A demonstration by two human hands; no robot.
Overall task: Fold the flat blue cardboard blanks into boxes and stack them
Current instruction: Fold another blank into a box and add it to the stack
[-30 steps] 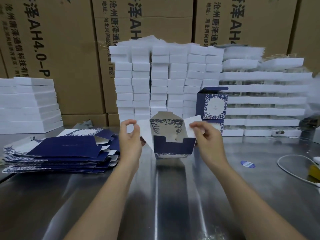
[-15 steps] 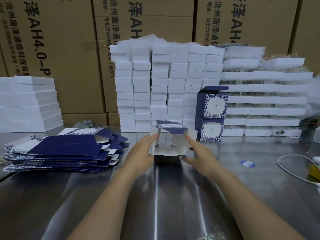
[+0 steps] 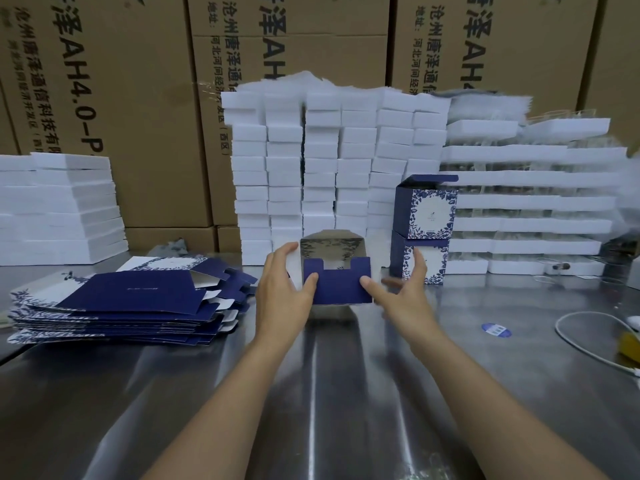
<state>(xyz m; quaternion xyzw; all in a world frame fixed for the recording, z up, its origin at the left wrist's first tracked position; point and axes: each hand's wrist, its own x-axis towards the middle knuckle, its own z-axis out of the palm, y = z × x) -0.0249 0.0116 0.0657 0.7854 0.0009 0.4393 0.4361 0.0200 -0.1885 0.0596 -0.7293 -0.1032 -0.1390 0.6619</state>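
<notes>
A half-folded blue box (image 3: pixel 337 278) stands on the steel tabletop (image 3: pixel 311 393), its top flaps raised. The left hand (image 3: pixel 282 289) has its grip on the box's left side, thumb on the blue front panel. The right hand (image 3: pixel 403 292) is blurred, fingers spread, thumb touching the front panel's right edge; whether it grasps, I cannot tell. Flat blue blanks (image 3: pixel 128 299) lie piled to the left. Two finished boxes (image 3: pixel 427 230) stand stacked just behind the right hand, before walls of white foam blocks (image 3: pixel 332 168). A white cable (image 3: pixel 585 337) lies to the right.

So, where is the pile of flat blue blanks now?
The pile of flat blue blanks lies on the steel table, left of the left hand.
</notes>
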